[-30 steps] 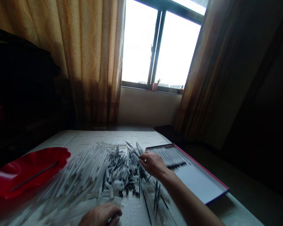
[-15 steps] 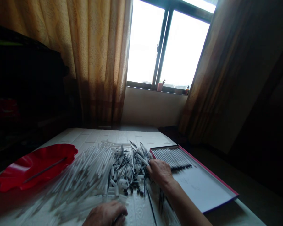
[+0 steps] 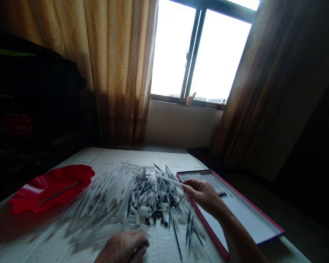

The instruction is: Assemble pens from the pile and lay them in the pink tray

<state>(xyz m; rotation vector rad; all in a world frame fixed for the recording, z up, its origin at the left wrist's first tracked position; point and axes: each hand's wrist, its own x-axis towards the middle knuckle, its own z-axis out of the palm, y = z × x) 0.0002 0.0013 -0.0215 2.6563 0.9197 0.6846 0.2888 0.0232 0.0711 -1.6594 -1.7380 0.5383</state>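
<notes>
My right hand [image 3: 201, 191] pinches one end of a slim white pen [image 3: 168, 179] over the left rim of a shallow box [image 3: 249, 223]. Inside that box, a row of similar white pens [image 3: 205, 178] with dark ends lies side by side at the far end. At the near edge of the table, my left hand [image 3: 123, 246] is curled closed; what its fingers hold, if anything, is hidden. Between the hands spreads a heap of thin dark refills [image 3: 164, 195], short clear pieces and small black caps [image 3: 155, 220]. Long clear pen barrels [image 3: 105, 191] lie piled to its left.
A red scalloped plate [image 3: 24, 195] with one dark stick in it stands at the left of the white table [image 3: 104, 156]. Loose dark refills [image 3: 190, 228] lie near the box's left side. Curtains and a window [image 3: 175, 47] are behind.
My right hand has moved right and toward me from the heap to the box's rim, with the white pen in its fingers. My left hand has hardly moved. The view has shifted slightly.
</notes>
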